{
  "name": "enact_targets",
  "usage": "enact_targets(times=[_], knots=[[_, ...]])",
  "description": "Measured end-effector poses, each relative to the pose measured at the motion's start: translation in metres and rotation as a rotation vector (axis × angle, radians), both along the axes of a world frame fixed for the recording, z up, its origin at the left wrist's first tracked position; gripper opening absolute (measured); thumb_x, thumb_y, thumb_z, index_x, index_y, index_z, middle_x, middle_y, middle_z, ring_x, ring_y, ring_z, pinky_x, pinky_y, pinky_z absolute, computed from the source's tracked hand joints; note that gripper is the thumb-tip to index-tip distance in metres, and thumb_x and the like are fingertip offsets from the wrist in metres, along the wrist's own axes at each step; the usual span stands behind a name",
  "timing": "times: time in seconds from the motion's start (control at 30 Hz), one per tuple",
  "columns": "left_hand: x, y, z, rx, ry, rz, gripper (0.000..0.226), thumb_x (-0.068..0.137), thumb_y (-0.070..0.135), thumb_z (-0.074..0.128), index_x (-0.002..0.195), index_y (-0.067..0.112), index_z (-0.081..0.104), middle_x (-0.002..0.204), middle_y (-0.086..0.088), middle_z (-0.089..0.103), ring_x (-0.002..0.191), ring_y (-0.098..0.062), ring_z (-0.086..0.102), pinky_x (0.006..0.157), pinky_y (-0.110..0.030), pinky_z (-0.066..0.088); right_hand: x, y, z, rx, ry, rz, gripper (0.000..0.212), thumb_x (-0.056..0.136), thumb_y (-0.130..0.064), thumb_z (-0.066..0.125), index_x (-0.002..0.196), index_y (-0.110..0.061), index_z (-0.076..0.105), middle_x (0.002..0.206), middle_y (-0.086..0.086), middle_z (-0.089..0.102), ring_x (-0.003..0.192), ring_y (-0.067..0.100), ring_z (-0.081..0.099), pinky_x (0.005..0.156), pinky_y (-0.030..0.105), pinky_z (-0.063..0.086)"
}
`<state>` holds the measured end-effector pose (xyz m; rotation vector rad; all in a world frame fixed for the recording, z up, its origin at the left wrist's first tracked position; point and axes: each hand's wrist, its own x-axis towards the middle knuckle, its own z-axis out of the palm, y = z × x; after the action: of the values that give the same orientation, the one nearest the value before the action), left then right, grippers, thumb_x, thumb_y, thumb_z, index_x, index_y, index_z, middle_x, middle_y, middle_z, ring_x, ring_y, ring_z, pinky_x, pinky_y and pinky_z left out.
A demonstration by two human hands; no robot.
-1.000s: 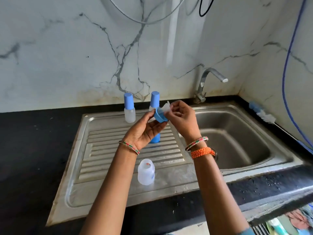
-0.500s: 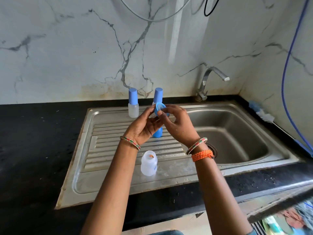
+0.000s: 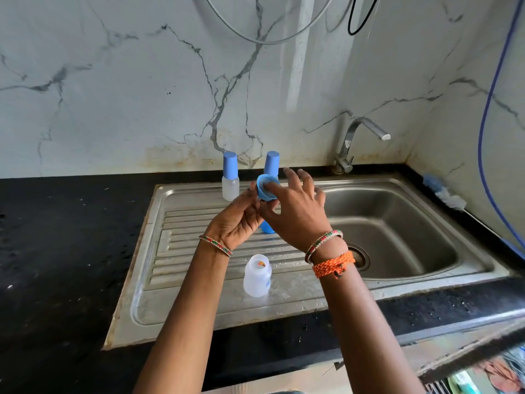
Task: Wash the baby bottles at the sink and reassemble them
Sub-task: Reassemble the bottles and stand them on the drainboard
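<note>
Your one head view looks forward and down, close over the sink [image 3: 199, 314] toward the marble wall [image 3: 142, 95].

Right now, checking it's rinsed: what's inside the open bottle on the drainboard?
Through the open translucent plastic bottle, only an orange-yellow mark shows; its frosted wall hides whether any water remains.

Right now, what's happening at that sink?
A person is reassembling a baby bottle over the steel drainboard. Both hands hold a blue collar ring between them: the left hand grips it from below, and the right hand pinches it with thumb and forefinger, other fingers spread. An open bottle with no top stands on the drainboard in front. Two capped bottles stand at the back, one clear of the hands, the other partly hidden. The tap looks off.
</note>
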<state>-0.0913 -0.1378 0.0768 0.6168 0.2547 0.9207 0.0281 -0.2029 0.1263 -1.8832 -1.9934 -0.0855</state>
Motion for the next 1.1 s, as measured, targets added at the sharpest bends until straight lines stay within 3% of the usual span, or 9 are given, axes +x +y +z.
enact_targets(times=[0.17, 0.5, 0.6, 0.63, 0.7, 0.77, 0.87, 0.93, 1.1], knots=[[-0.007, 0.002, 0.002, 0.019, 0.016, 0.040, 0.080, 0.041, 0.019, 0.095, 0.109, 0.001, 0.058, 0.097, -0.015, 0.071, 0.087, -0.021, 0.071, 0.073, -0.028, 0.059, -0.008, 0.002, 0.002, -0.029, -0.145, -0.011, 0.041, 0.091, -0.054, 0.042, 0.129, -0.039, 0.046, 0.152, 0.008, 0.020, 0.142, 0.032, 0.008, 0.108, 0.060, 0.016], [-0.015, -0.002, 0.002, 0.000, 0.013, 0.035, 0.070, 0.044, 0.023, 0.094, 0.105, 0.004, 0.066, 0.098, -0.015, 0.072, 0.090, -0.020, 0.071, 0.071, -0.029, 0.059, -0.026, 0.010, 0.010, -0.105, -0.141, -0.033, 0.040, 0.091, -0.060, 0.038, 0.122, -0.040, 0.055, 0.160, 0.004, 0.003, 0.145, 0.032, -0.008, 0.108, 0.068, 0.004], [-0.022, -0.001, 0.004, -0.014, -0.026, 0.045, 0.052, 0.042, 0.014, 0.095, 0.089, 0.003, 0.075, 0.090, -0.016, 0.072, 0.084, -0.021, 0.072, 0.067, -0.030, 0.059, -0.018, 0.014, 0.018, -0.125, 0.144, 0.141, 0.036, 0.096, -0.046, 0.045, 0.113, -0.023, 0.066, 0.143, 0.011, 0.041, 0.133, 0.030, 0.032, 0.110, 0.051, 0.027], [-0.023, -0.001, 0.006, -0.026, -0.041, 0.049, 0.049, 0.045, 0.012, 0.093, 0.089, 0.001, 0.073, 0.090, -0.018, 0.072, 0.083, -0.023, 0.072, 0.066, -0.031, 0.059, -0.014, 0.016, 0.021, -0.074, 0.290, 0.219, 0.032, 0.096, -0.037, 0.051, 0.106, -0.013, 0.069, 0.122, 0.013, 0.058, 0.110, 0.022, 0.052, 0.099, 0.032, 0.039], [-0.024, 0.001, 0.012, -0.056, -0.047, 0.061, 0.038, 0.059, 0.010, 0.083, 0.093, -0.002, 0.070, 0.090, -0.021, 0.071, 0.082, -0.026, 0.072, 0.064, -0.032, 0.059, -0.012, 0.016, 0.024, 0.059, 0.512, 0.246, 0.018, 0.090, -0.021, 0.064, 0.094, -0.006, 0.073, 0.082, 0.004, 0.066, 0.067, 0.002, 0.054, 0.067, 0.008, 0.040], [-0.023, 0.000, 0.016, -0.069, -0.028, 0.074, 0.027, 0.071, 0.013, 0.070, 0.093, -0.002, 0.071, 0.090, -0.021, 0.071, 0.082, -0.026, 0.072, 0.065, -0.032, 0.060, -0.017, 0.016, 0.020, 0.185, 0.693, 0.170, 0.010, 0.083, -0.013, 0.071, 0.091, -0.008, 0.072, 0.074, -0.001, 0.065, 0.064, 0.000, 0.058, 0.062, 0.011, 0.044], [-0.027, -0.002, 0.020, -0.031, 0.004, 0.042, 0.039, 0.056, 0.012, 0.086, 0.091, -0.002, 0.074, 0.093, -0.021, 0.071, 0.084, -0.028, 0.072, 0.068, -0.033, 0.060, -0.019, 0.017, 0.014, 0.220, 0.928, 0.087, 0.014, 0.084, -0.014, 0.071, 0.095, -0.010, 0.063, 0.085, 0.005, 0.070, 0.078, 0.012, 0.069, 0.072, 0.026, 0.057], [-0.031, -0.002, 0.019, -0.011, 0.077, 0.011, 0.050, 0.050, 0.014, 0.091, 0.094, -0.001, 0.073, 0.097, -0.022, 0.070, 0.087, -0.029, 0.071, 0.069, -0.033, 0.060, -0.011, 0.020, 0.016, 0.065, 0.909, 0.108, 0.016, 0.087, -0.017, 0.067, 0.101, -0.008, 0.067, 0.091, 0.008, 0.071, 0.086, 0.020, 0.069, 0.079, 0.032, 0.057], [-0.032, -0.002, 0.022, 0.045, 0.247, -0.009, 0.027, 0.083, 0.019, 0.055, 0.100, 0.004, 0.071, 0.099, -0.016, 0.071, 0.092, -0.025, 0.070, 0.072, -0.029, 0.059, -0.001, 0.019, 0.016, 0.012, 0.766, 0.162, 0.016, 0.087, -0.009, 0.065, 0.101, -0.009, 0.071, 0.094, 0.003, 0.072, 0.088, 0.014, 0.068, 0.079, 0.025, 0.056]])
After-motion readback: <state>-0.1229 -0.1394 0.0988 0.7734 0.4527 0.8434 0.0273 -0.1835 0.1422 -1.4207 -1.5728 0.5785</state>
